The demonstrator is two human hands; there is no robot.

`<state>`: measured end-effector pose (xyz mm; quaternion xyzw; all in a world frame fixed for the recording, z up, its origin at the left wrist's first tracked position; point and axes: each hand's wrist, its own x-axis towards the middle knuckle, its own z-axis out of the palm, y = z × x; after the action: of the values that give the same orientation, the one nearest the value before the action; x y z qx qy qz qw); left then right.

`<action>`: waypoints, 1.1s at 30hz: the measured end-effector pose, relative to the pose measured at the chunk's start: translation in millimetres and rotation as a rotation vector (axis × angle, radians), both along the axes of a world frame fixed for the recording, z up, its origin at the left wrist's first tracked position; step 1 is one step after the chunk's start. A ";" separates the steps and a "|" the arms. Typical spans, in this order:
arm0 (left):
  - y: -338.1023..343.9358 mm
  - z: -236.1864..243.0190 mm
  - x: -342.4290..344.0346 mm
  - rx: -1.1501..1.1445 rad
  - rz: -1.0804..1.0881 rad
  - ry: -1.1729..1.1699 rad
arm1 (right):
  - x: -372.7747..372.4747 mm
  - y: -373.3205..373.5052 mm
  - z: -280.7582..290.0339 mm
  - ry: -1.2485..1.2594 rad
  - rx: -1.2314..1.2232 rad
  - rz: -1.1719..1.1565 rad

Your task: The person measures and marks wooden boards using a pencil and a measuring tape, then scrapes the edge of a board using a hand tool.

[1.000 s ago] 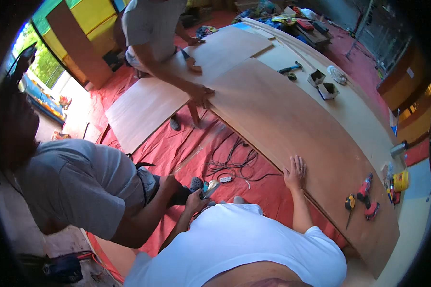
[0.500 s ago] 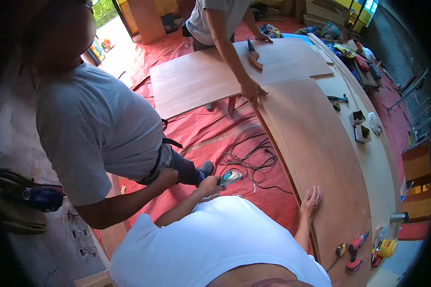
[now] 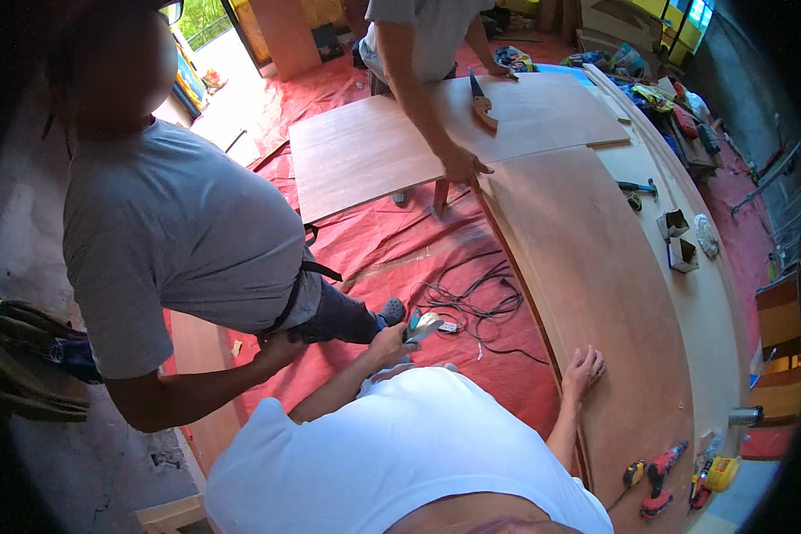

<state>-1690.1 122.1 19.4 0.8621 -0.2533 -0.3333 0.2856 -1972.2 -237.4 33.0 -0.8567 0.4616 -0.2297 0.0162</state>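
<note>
My left hand (image 3: 392,343) is wrapped round a teal-and-silver hand tool (image 3: 423,327), held out above the red sheeting on the floor. Its exact kind is hard to make out. My right hand (image 3: 583,368) rests with fingers apart on the near plywood panel (image 3: 587,258), by its inner edge. A red cordless drill (image 3: 663,472), a yellow-and-black tape measure (image 3: 634,473) and a yellow tub (image 3: 723,473) lie to the right of it. At the panel's far end, a co-worker's hand (image 3: 463,165) touches the corner where it meets a crosswise panel (image 3: 365,151).
A person in grey (image 3: 178,231) stands close on my left; another (image 3: 409,36) leans over the far panel. A handsaw (image 3: 482,111), hammer (image 3: 636,187) and small boxes (image 3: 681,254) lie on the boards. Cables (image 3: 472,298) coil on the red sheeting (image 3: 356,258). A doorway is behind.
My view has swung left, so the panels appear further right. The grey-shirted person's hand on my left has dropped lower beside the waist. My hands keep their hold and place.
</note>
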 end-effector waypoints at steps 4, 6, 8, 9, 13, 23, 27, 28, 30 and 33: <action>9.4 -30.5 -1.2 -0.014 0.061 -0.011 | -4.4 0.5 12.1 0.045 0.104 0.027; 23.1 -62.8 -1.3 -0.047 0.038 -0.066 | -3.7 5.1 10.8 -0.073 0.136 0.012; 52.7 -104.5 1.3 -0.037 0.028 -0.103 | 13.5 7.1 11.0 -0.192 0.167 0.008; 74.3 -118.3 -2.2 -0.056 0.070 0.003 | 25.5 13.6 12.2 -0.153 0.045 0.136; 157.5 -145.6 -33.3 0.188 0.194 0.165 | 92.1 54.0 12.7 -0.242 0.109 0.620; 270.5 -111.6 -139.7 0.529 0.697 0.257 | 173.1 155.3 -20.3 -0.113 0.885 1.181; 290.0 -121.1 -178.2 0.498 0.886 0.282 | 203.9 191.1 10.3 -0.145 0.938 1.411; 296.3 -125.6 -189.4 0.482 0.942 0.289 | 218.3 207.3 34.9 -0.183 0.989 1.488; 308.8 -139.4 -212.0 0.453 1.040 0.305 | 228.7 247.9 105.6 -0.290 1.057 1.561; 335.8 -144.1 -212.9 0.418 1.082 0.306 | 248.3 306.9 239.9 -0.645 0.398 1.772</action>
<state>-1903.0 457.9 -124.7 0.8487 0.3364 -0.3037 0.2726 -1723.9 69.6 272.9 -0.7714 -0.3491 -0.2758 0.4549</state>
